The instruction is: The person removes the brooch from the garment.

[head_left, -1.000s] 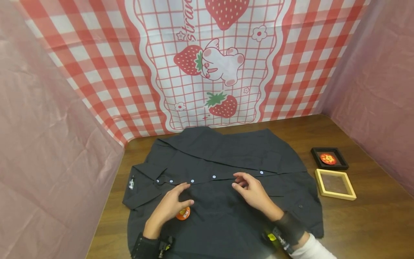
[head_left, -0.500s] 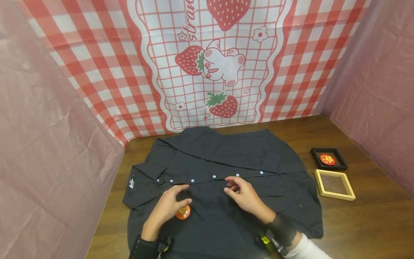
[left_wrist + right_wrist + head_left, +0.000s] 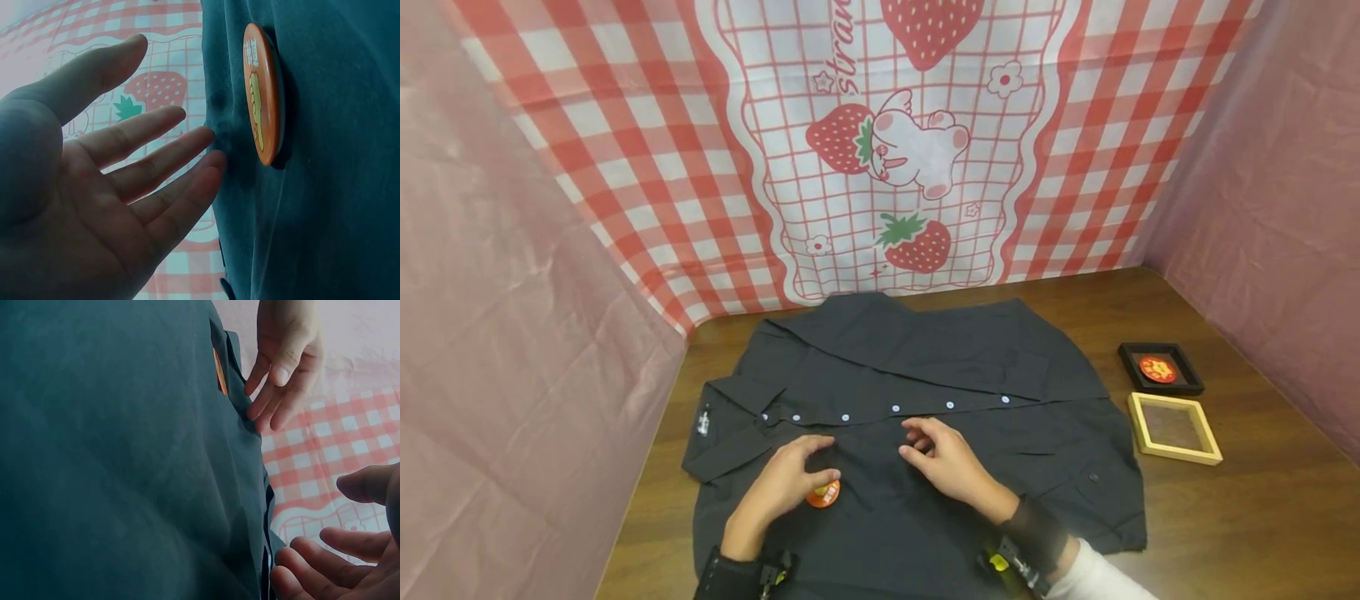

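The wooden table (image 3: 1285, 517) bore a dark shirt (image 3: 917, 533), spread out beneath both hands; the left hand (image 3: 782, 483) had its fingers loosely extended and held nothing; the right hand (image 3: 951, 462), fingers slightly bent, likewise gripped nothing; a pale yellow frame (image 3: 1180, 454) and a black frame (image 3: 1172, 389), with a red badge (image 3: 1157, 368) within, lay beyond the shirt's right edge; an orange badge (image 3: 262, 97) sat on the shirt just beside the left hand, apart from its fingers in the left wrist view; its fastening could not be seen; judged risks: were it unpinned, a brush of the left thumb could slide it; a tug on the cloth could crease the fabric and tilt it; the shirt's collar pointed left, its long axis running left to right; the orange badge, being round, showed no long axis, its printed face turned upward
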{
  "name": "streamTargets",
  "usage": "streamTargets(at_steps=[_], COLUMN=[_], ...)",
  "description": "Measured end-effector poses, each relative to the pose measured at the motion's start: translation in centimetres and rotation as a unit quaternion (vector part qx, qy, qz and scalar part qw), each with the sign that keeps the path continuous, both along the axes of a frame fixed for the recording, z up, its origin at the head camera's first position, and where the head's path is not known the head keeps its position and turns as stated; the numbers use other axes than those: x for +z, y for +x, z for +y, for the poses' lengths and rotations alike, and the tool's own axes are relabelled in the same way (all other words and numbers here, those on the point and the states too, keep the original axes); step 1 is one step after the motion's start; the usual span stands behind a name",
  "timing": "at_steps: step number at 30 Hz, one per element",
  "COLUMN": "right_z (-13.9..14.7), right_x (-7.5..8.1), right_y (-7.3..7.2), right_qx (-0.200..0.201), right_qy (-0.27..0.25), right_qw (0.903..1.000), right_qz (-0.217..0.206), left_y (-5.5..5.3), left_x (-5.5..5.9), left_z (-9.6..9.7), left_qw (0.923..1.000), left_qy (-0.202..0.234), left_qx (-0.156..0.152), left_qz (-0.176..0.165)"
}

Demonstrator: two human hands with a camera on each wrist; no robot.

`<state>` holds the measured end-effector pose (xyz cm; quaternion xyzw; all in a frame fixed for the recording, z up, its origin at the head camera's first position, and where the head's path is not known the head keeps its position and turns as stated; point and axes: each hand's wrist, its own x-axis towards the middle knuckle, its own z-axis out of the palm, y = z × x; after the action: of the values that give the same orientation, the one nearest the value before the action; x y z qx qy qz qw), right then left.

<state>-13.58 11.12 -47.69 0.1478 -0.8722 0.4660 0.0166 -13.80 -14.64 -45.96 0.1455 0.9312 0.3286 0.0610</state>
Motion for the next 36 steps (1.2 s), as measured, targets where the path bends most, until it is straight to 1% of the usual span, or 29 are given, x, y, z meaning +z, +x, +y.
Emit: streamTargets(at_steps=[3,6,8,13,19,23,28,31,36], right_z=[-0.5,-1.1,-1.3,-2.2,-3.5,-4.2,-4.7,-5.0,-5.5], right_x=[-0.1,-0.2,-0.2,-0.2,0.1,0.1,0.0,-0.1,-0.2], right_y=[-0.1,-0.1,-0.1,0.0,0.4,0.5,0.6,0.6,0.5], right_qx=[0.008,0.018,0.024,0.055,0.089,0.104,0.111,0.114,0.126], right_qy=[0.003,0.003,0.005,0.005,0.006,0.015,0.027,0.036,0.054], right_qw=[1.0000,0.9998,0.9997,0.9984,0.9960,0.9944,0.9935,0.9927,0.9904], right_qz=[0.000,0.000,0.002,0.004,-0.001,0.002,0.006,0.015,0.021], left_y=[0.1,0.2,0.2,0.5,0.6,0.8,1.0,0.9,0.9], left_x=[0.2,0.4,0.5,0.4,0.3,0.3,0.1,0.1,0.0], left_z=[-0.4,-0.9,-0.8,-1.0,-1.0,-1.1,-1.4,-1.4,-1.4], left_qw=[1.0000,1.0000,1.0000,0.9999,0.9995,0.9990,0.9986,0.9987,0.9984], left_qy=[-0.003,-0.003,-0.004,-0.011,-0.023,-0.031,-0.030,-0.026,-0.024], left_qx=[-0.004,0.002,0.003,0.000,-0.014,-0.017,-0.022,-0.026,-0.026], left_qz=[-0.001,-0.006,-0.009,-0.010,-0.016,-0.029,-0.036,-0.034,-0.044])
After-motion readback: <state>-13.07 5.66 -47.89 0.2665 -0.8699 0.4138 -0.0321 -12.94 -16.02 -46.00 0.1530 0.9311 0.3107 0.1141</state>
